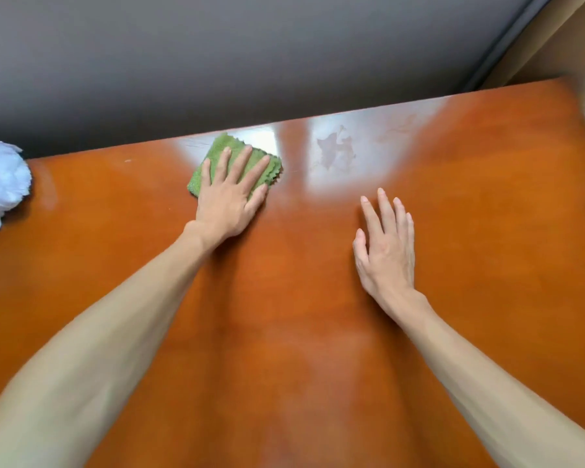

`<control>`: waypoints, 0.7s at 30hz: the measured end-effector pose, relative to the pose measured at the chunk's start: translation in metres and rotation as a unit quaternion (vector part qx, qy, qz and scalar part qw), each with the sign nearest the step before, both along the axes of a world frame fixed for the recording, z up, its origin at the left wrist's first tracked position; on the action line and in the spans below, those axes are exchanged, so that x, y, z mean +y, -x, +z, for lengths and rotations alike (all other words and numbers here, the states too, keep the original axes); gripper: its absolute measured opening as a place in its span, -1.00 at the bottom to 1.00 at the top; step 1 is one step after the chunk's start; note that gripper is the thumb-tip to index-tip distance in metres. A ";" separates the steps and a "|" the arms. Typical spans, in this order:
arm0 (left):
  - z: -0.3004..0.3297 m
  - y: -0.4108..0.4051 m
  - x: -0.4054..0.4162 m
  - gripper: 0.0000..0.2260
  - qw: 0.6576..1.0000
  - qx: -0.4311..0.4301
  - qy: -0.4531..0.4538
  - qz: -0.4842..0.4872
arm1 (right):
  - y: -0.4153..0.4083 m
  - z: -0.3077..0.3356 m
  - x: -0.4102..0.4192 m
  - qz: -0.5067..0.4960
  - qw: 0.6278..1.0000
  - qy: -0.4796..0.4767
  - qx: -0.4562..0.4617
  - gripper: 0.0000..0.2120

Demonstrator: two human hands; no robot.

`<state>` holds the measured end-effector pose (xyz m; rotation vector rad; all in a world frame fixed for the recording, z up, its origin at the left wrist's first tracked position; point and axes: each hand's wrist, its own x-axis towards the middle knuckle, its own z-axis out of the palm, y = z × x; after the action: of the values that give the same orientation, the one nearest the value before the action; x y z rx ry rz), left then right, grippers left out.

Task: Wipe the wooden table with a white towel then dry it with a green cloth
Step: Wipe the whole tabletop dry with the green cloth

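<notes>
The left hand (pixel 228 201) lies flat, fingers straight and spread, pressing a folded green cloth (pixel 232 157) against the glossy orange-brown wooden tabletop (pixel 284 315) near its far edge. The cloth is nubby terry with a zigzag-cut hem. The right hand (pixel 385 251) rests palm down on the bare wood, fingers straight and close together, holding nothing. Just right of the cloth, a patchy wet smear (pixel 336 152) shows in the sheen. A crumpled white towel (pixel 0 184) sits at the tabletop's far left corner.
</notes>
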<state>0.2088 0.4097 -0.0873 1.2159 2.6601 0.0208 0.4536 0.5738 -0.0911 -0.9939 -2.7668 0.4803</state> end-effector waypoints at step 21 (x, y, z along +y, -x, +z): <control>-0.010 -0.190 -0.165 -0.47 0.924 -0.007 -0.024 -0.381 | 0.021 -0.010 -0.050 0.014 0.997 -0.037 -0.060 -0.48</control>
<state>0.3984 0.2449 -0.0968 2.1559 2.0029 -0.0293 0.4330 0.5241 -0.1015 -0.9999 -2.8847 0.3300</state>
